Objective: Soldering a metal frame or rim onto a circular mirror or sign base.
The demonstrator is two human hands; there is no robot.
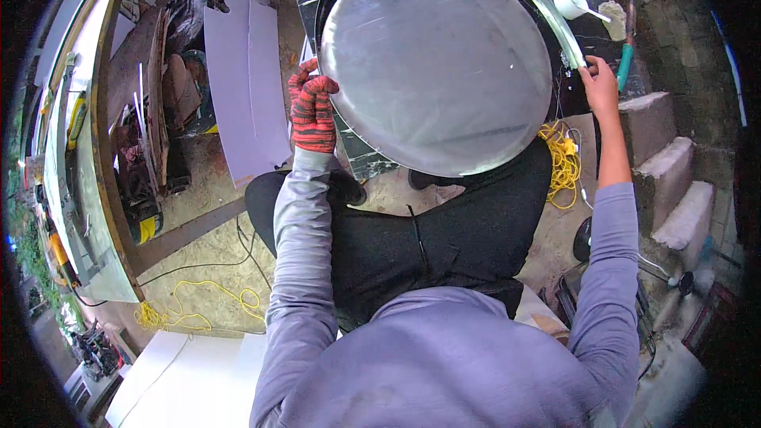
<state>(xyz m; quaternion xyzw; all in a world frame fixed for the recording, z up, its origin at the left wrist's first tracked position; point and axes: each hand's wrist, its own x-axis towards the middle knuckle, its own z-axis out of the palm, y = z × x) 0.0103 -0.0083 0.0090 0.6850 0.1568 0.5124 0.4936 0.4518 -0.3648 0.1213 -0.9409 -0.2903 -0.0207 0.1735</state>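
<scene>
A large round grey metal disc (440, 63) rests over a black, white-veined slab (369, 157) and against my lap. My left hand (314, 107), in a red-and-black striped glove, has its fingers closed on the disc's left edge. Bare, my right hand (600, 83) pinches the end of a shiny, pale curved strip (548, 16). This strip bends along the disc's right side and up past the far edge, standing off from the disc on the right. How far it continues on the far left is hard to make out.
Beyond my right hand are a white scoop (572, 3), a pale lump (613, 19) and a teal-handled tool (625, 63). Concrete steps (670, 166) rise at right, near a coiled yellow cord (561, 165). Pale panels (246, 79) and a metal-framed bench (103, 143) stand left.
</scene>
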